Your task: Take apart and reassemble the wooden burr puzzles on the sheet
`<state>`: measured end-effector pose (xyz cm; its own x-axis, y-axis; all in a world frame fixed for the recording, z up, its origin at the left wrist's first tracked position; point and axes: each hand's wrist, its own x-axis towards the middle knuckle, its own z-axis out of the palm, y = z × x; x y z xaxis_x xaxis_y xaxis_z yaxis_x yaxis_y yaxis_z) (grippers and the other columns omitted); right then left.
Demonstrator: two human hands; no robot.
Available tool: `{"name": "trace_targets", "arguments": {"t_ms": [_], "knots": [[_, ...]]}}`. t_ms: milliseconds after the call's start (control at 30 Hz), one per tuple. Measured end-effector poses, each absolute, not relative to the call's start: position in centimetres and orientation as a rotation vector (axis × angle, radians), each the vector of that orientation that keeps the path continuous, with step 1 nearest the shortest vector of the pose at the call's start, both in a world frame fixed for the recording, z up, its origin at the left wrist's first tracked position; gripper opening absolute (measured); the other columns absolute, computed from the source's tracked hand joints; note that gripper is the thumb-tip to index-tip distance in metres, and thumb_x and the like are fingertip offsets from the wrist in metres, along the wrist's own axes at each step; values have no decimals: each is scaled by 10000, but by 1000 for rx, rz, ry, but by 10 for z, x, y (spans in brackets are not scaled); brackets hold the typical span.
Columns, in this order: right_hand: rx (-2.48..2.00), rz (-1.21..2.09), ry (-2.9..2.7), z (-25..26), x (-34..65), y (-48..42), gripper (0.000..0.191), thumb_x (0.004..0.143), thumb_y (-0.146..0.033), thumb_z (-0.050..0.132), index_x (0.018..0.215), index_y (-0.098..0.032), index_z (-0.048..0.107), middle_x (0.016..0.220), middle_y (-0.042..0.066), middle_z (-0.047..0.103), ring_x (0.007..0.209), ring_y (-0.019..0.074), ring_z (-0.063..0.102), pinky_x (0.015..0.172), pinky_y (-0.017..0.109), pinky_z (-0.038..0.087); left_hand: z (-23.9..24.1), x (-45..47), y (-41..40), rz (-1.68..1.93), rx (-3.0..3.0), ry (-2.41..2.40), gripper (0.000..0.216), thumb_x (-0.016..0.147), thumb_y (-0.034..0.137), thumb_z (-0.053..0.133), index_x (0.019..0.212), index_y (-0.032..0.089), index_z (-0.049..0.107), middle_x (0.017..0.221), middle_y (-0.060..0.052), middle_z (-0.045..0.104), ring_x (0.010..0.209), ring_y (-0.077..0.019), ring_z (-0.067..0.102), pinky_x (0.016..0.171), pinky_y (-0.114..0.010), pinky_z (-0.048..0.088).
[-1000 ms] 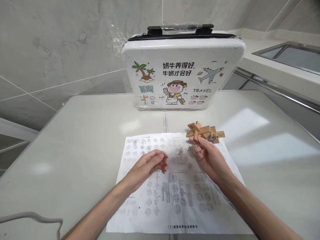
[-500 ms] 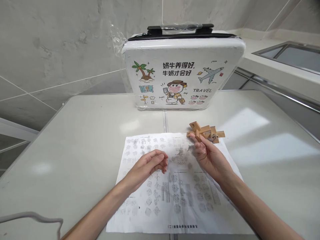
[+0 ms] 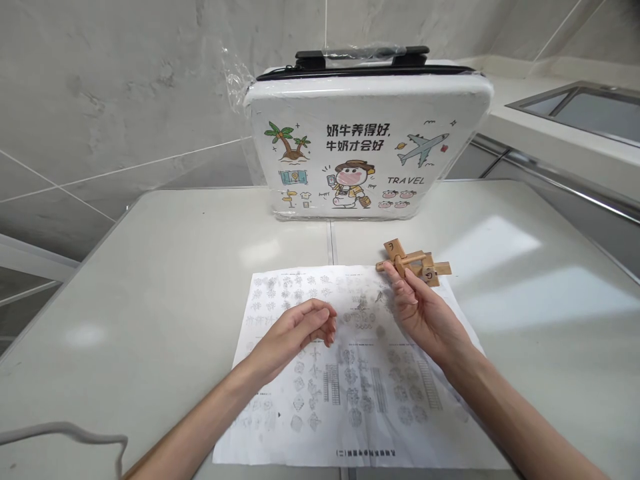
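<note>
My right hand (image 3: 423,313) pinches a wooden interlocking puzzle (image 3: 414,263) made of crossed sticks, low over the far right corner of a printed instruction sheet (image 3: 350,373). One stick end bears a dark mark. My left hand (image 3: 297,331) rests on the sheet's left half, its fingers curled loosely with nothing in them. The sheet lies flat on the white table (image 3: 165,280), covered in small diagrams.
A white carry case (image 3: 367,140) with cartoon prints and a black handle stands upright at the table's far edge, partly wrapped in clear plastic. A grey cable (image 3: 65,433) crosses the near left corner. A steel sink (image 3: 585,107) sits at the right.
My right hand has turned the wooden puzzle and carried it slightly right and lower toward the table. My left hand has stayed still.
</note>
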<state>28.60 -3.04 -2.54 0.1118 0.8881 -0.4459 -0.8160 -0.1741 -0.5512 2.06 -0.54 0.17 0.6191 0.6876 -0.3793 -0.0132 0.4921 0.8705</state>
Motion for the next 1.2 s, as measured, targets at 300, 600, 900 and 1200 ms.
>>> {"name": "trace_targets", "arguments": {"t_ms": [300, 600, 900, 1200], "knots": [[-997, 1667, -398, -11, 264, -40, 256, 895, -394, 869, 917, -201, 703, 858, -17, 684, 607, 67, 558, 494, 151, 494, 2, 21, -5, 490, 953, 793, 297, 1037, 462, 656, 1074, 173, 710, 989, -55, 658, 864, -163, 637, 870, -337, 504], [-1096, 1752, -607, -10, 260, -44, 348, 935, -496, 806, 854, -199, 642, 808, -5, 604, 649, 108, 533, 546, 208, 438, 1, 20, -4, 470, 971, 811, 314, 1037, 485, 646, 1078, 179, 709, 1003, -59, 664, 891, -174, 639, 883, -349, 499], [-1125, 1753, -680, -11, 259, -44, 364, 956, -514, 772, 828, -204, 631, 805, -9, 584, 657, 113, 521, 574, 230, 425, 1, 20, -4, 478, 954, 800, 304, 1041, 471, 648, 1074, 174, 705, 988, -56, 661, 886, -170, 638, 870, -337, 496], [-1115, 1755, -670, -12, 259, -45, 341, 962, -491, 768, 851, -207, 616, 803, -16, 579, 662, 115, 533, 577, 232, 425, 1, 20, -4, 480, 957, 801, 307, 1044, 467, 645, 1078, 169, 707, 991, -59, 663, 882, -169, 642, 862, -334, 502]]}}
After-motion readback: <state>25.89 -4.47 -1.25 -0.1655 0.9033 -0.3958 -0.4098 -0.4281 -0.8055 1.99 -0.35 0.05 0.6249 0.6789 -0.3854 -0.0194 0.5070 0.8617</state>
